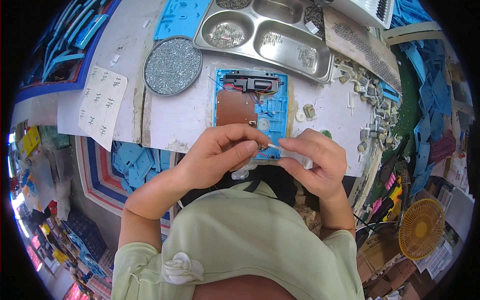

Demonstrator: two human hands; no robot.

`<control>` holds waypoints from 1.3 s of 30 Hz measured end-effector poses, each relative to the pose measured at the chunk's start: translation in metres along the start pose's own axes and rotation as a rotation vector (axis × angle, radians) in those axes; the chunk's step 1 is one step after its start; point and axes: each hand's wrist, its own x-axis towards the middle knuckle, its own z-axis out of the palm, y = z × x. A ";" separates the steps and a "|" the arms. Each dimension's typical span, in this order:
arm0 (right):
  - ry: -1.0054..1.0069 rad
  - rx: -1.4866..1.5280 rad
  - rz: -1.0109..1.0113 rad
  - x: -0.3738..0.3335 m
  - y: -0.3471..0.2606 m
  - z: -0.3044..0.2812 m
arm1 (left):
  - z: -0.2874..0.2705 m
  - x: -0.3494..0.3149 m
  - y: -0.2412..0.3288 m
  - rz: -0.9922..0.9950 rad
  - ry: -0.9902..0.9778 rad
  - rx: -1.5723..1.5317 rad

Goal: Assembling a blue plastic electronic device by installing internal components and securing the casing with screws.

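Note:
My right hand (320, 160) pinches a small white plastic part (301, 159) with a thin white stem (275, 147) that points toward my left hand. The fingers of my left hand (222, 150) are drawn together in a pinch near the stem's tip; what they hold is too small to make out. Both hands are over the near edge of a blue plastic housing (283, 107) on the table. In the housing are a brown board (235, 107), a black module (247, 83) with thin red and black wires, and a round whitish disc (263, 124).
A round tray of small screws (172, 65) stands left of a steel compartment tray (265, 50) with small metal parts. Small motors and gears (372, 120) lie along the right edge. A handwritten sheet (102, 107) lies at left. A yellow fan (421, 229) stands lower right.

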 end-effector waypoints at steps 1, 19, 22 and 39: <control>-0.011 -0.002 -0.021 0.001 0.000 0.002 | 0.000 0.000 -0.001 0.005 -0.004 0.003; 0.120 1.147 0.229 -0.078 0.047 -0.001 | 0.001 0.085 0.009 0.495 0.153 1.451; 0.151 1.189 0.253 -0.080 0.046 -0.001 | 0.002 0.089 0.003 0.453 0.130 1.532; 0.191 0.611 0.470 -0.069 0.037 -0.022 | 0.001 0.069 0.009 0.549 0.100 1.228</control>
